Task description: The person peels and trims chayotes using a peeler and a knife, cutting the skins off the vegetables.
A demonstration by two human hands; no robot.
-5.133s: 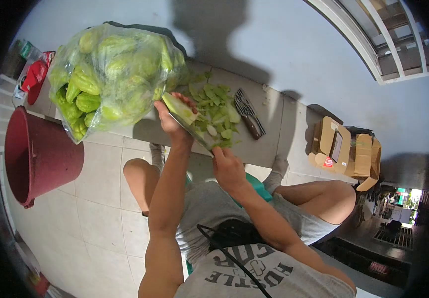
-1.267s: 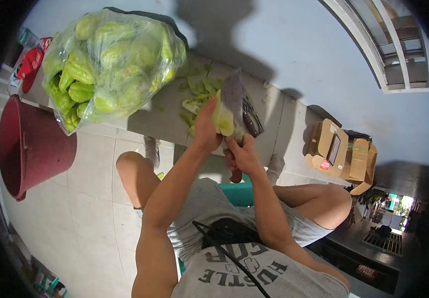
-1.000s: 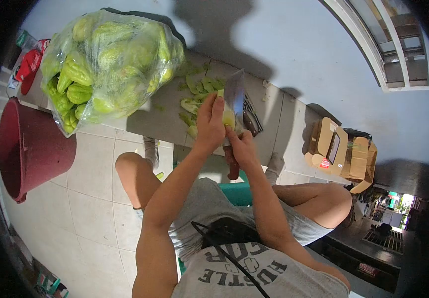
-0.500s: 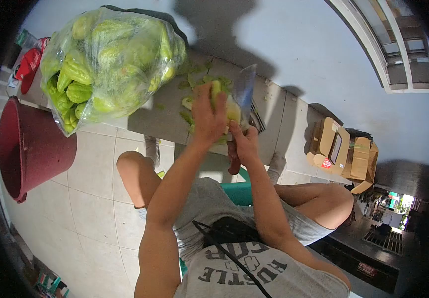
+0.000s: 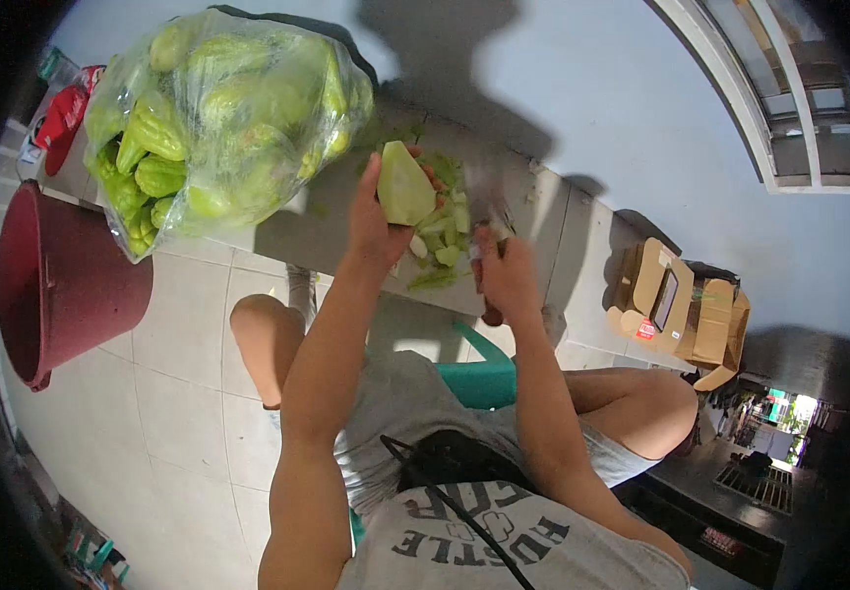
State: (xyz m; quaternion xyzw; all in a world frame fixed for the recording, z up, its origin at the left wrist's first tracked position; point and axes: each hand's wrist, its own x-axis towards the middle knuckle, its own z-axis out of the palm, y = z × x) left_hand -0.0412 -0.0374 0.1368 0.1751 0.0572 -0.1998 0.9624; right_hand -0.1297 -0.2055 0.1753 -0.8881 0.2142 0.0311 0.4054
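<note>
Pale-green, tapering chayote (image 5: 406, 187) sits at the upper centre of the frame, cupped in the left hand (image 5: 376, 224), while the right hand (image 5: 511, 275) grips a brown-handled, broad-bladed knife (image 5: 492, 317) that has just swung clear, apparently pausing the cutting between strokes.

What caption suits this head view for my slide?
Peeled chayote in the left grip, knife in the right grip, peelings on the bench.

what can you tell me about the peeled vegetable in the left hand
The peeled vegetable is pale green, with broad, smooth-looking faces, and narrows toward the wall. Its far side is hidden. The left hand holds it over the bench, beside the peelings; no other contact is visible.
</note>
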